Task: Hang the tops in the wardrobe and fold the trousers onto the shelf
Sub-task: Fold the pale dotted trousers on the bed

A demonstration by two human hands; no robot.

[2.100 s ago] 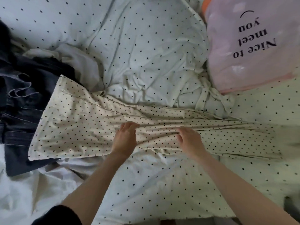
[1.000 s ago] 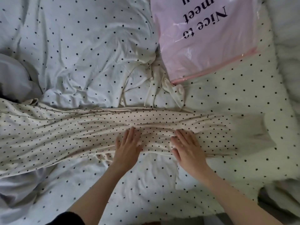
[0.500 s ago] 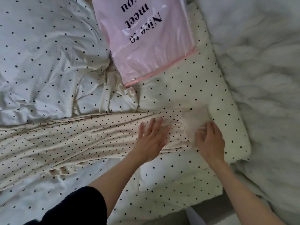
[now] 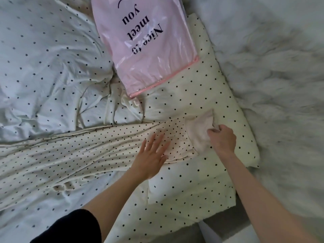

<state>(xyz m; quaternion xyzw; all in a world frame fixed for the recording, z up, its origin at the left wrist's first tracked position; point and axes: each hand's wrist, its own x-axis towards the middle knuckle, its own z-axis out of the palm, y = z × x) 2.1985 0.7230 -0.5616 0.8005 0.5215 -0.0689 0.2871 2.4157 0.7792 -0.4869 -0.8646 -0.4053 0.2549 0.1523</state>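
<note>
The cream trousers [image 4: 84,155] with small dark dots lie stretched across the bed [image 4: 49,55], running from the left edge of the view toward the right, their cloth gathered in long creases. The left hand [image 4: 150,156] lies flat on them near their right end, fingers straight and spread, palm down on the fabric. The right hand [image 4: 221,139] is just beside it, fingers curled round the plain pale end of the trousers (the waistband, as far as can be told), pinching it where it bunches against the dotted pillow [image 4: 219,95]. That pillow sits under and beyond both hands, its cover cream with wider-spaced dots. A pink plastic bag [image 4: 145,50] printed with "Nice to meet you" rests partly on the pillow's far end and partly on the rumpled dotted bedsheet, well apart from the hands. To the right of the pillow spreads a fluffy white blanket [image 4: 280,85]. A dark sleeve [image 4: 70,227] covers the upper left arm at the bottom of the view
</note>
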